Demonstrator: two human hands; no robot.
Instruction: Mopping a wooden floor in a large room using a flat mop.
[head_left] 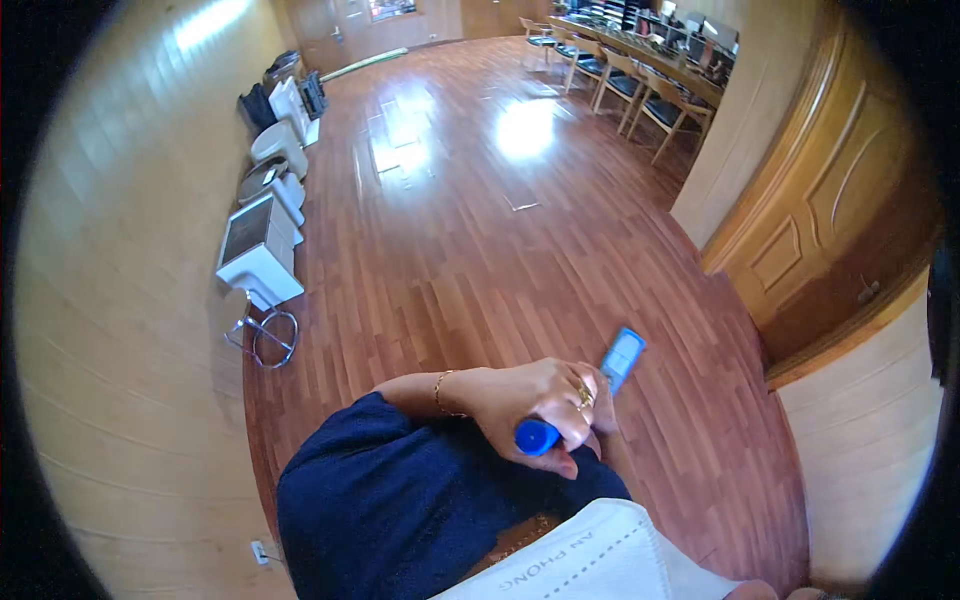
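My left hand (535, 400), with a bracelet and a ring, is wrapped round the top of a mop handle. The handle's round blue end (537, 437) sticks out of the fist toward me. Just beyond it, mostly hidden behind the left, my right hand (604, 388) closes round the handle lower down; its fingers show only in part. The flat blue mop head (622, 358) rests on the wooden floor (480, 290), past the hands and slightly to the right. Most of the shaft is hidden by my hands.
Along the left wall stand a round chrome-framed stool (268, 335), a white cabinet (262, 250) and toilet-like fixtures (280, 148). A wooden door (830, 220) is at right. Several chairs (668, 110) line a long counter (650, 65) at the far right. White printed cloth (600, 545) covers the near edge.
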